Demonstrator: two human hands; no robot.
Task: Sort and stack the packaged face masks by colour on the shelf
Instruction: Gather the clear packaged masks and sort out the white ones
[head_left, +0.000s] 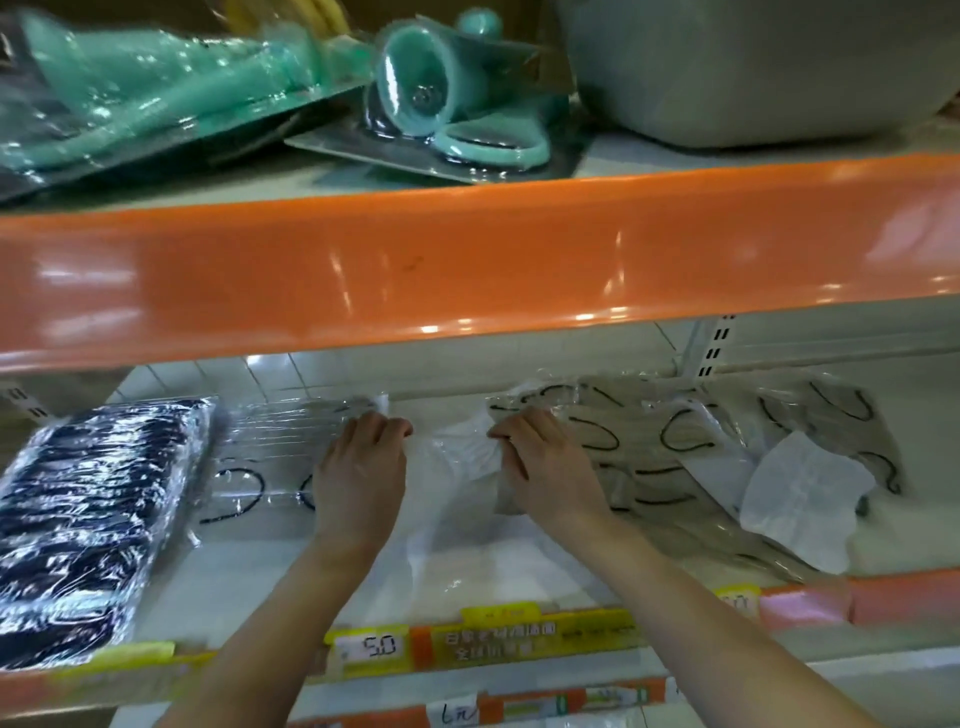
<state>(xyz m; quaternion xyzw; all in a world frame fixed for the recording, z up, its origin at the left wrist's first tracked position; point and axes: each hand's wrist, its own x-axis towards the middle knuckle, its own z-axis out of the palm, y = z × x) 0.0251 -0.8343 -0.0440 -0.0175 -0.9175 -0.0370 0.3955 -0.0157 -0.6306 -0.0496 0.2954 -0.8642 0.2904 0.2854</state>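
Both my hands reach onto the lower shelf (519, 566). My left hand (361, 470) and my right hand (545, 462) each grip one side of a white packaged face mask (457, 462) in clear wrap at the shelf's middle. A stack of black packaged masks (88, 525) lies at the left. Next to it sits a pile of clear-wrapped white masks with black ear loops (265, 457), partly under my left hand. A loose heap of grey packaged masks (691, 441) spreads to the right, with one white mask (805, 499) lying on top of it.
An orange shelf edge (467, 260) overhangs the work area closely. The upper shelf holds teal packaged goods (156, 83), teal scissors (488, 140) and a grey basin (753, 67). Yellow price labels (374, 647) line the lower shelf's front rail.
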